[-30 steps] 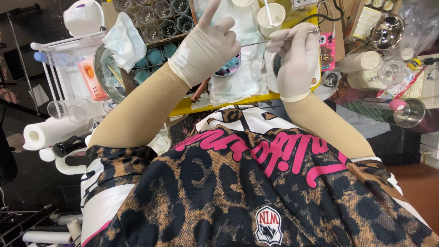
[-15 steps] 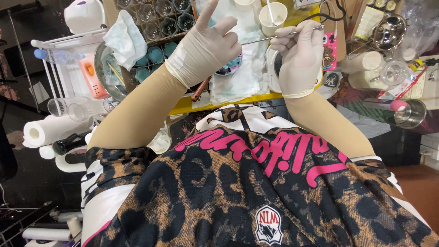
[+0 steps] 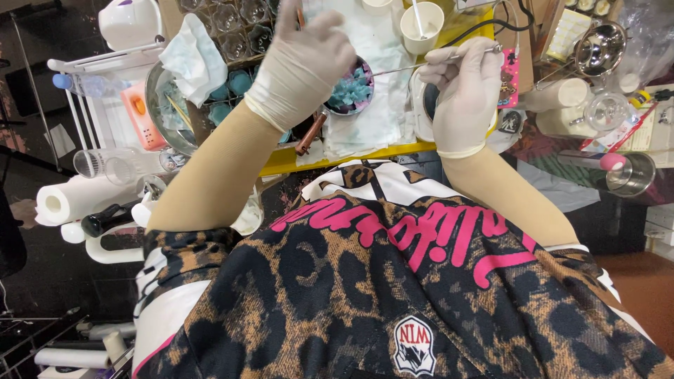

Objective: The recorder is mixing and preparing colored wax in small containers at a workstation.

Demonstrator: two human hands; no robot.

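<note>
We see a thin metal tool [image 3: 428,62] pinched between the fingers of our right hand [image 3: 467,91], which wears a pale glove; the fingers are closed together on the tool's handle end, and the slender shaft runs leftward and a little downward toward a small round dish [image 3: 353,88] holding light blue pieces. The tool's tip lies at the dish's right edge; whether it touches the blue material we cannot tell. The dish sits on white paper towels [image 3: 375,123] spread over a yellow work surface [image 3: 337,156] directly ahead of us.

Our left hand [image 3: 302,67], also gloved, is raised above the left side of the dish and partly covers it. Its fingers are curled loosely and blurred, and a thin brown stick [image 3: 300,17] pokes up near them; we cannot tell whether the hand grips it.

Just beyond the dish stands a white paper cup [image 3: 421,27] with a stick leaning in it. A brown-handled tool [image 3: 311,135] lies on the towels below our left hand. To the left a metal bowl [image 3: 160,116] holds a crumpled tissue [image 3: 196,60], and a roll of paper towel [image 3: 74,200] lies further out. To the right stand a metal strainer [image 3: 598,50] and a steel cup [image 3: 628,174].
</note>
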